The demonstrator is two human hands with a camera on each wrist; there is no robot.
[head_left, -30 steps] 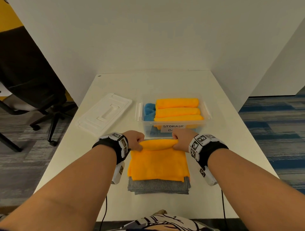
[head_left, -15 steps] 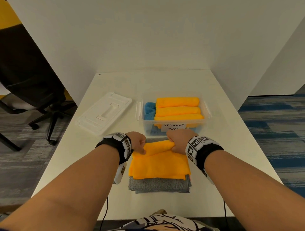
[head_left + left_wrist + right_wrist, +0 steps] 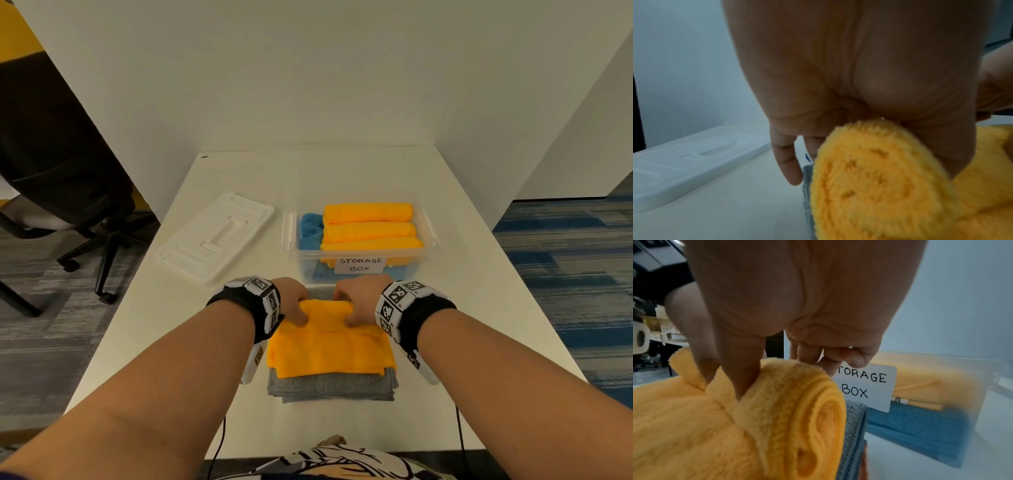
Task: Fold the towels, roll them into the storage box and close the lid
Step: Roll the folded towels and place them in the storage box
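Note:
A folded orange towel [image 3: 329, 349] lies on a grey towel [image 3: 330, 387] near the table's front, its far end rolled up. My left hand [image 3: 291, 303] grips the roll's left end [image 3: 869, 178], and my right hand [image 3: 356, 301] grips the right end [image 3: 797, 402], thumbs pressing into the cloth. Just beyond stands the clear storage box [image 3: 359, 270], labelled "STORAGE BOX" [image 3: 865, 386], holding three rolled orange towels [image 3: 368, 229] and blue towels [image 3: 310, 229]. The white lid [image 3: 219, 236] lies flat to the box's left.
The white table [image 3: 479, 308] is boxed in by white partition walls behind and on the right. A black office chair [image 3: 68, 178] stands off the table's left side. Cables hang over the front edge near my body.
Both hands have rolled the orange towel further toward me, so the roll is thicker and more grey towel shows behind it. The box and the lid have not moved.

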